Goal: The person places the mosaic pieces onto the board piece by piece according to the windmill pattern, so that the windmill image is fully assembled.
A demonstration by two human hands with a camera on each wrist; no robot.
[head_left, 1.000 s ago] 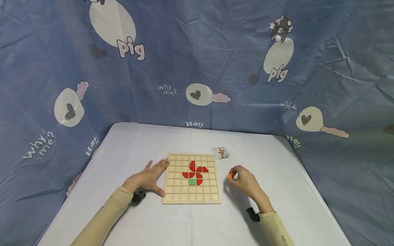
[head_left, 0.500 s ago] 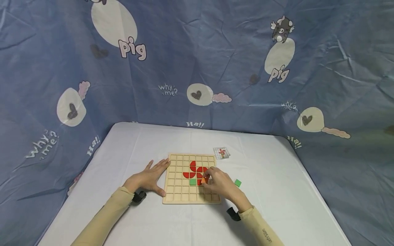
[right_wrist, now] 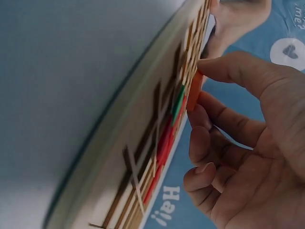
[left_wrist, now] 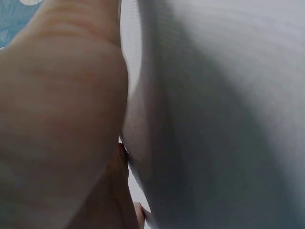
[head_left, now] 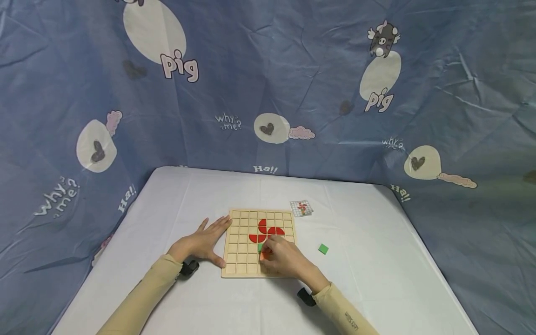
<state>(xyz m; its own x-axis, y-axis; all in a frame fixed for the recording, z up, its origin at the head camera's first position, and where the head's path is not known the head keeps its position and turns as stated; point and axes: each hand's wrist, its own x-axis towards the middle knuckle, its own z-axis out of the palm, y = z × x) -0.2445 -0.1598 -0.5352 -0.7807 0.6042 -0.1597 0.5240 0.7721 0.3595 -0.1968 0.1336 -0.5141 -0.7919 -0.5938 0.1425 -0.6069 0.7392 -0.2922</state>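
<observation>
My right hand (head_left: 284,257) pinches an orange tile (right_wrist: 194,90) between thumb and fingers, right over the wooden grid board (head_left: 243,268). In the head view the tile shows just in front of a green square tile (head_left: 260,247) set in the grid. Red rounded pieces (head_left: 256,238) form part of a pinwheel behind it; my right hand hides some of them. With fingers spread, my left hand (head_left: 204,243) rests along the board's left edge, fingertips at the upper corner and thumb lower down. The left wrist view is mostly filled by skin and white cloth.
A loose green tile (head_left: 323,249) lies on the white tablecloth (head_left: 360,223) right of the board. Behind the board's right corner is a small card (head_left: 301,208) printed with a red pinwheel on a grid. Blue patterned cloth (head_left: 234,149) stands around the table.
My right hand has carried the orange tile left from beside the board to over the grid, uncovering the loose green tile on the tablecloth. My left hand has stayed in place.
</observation>
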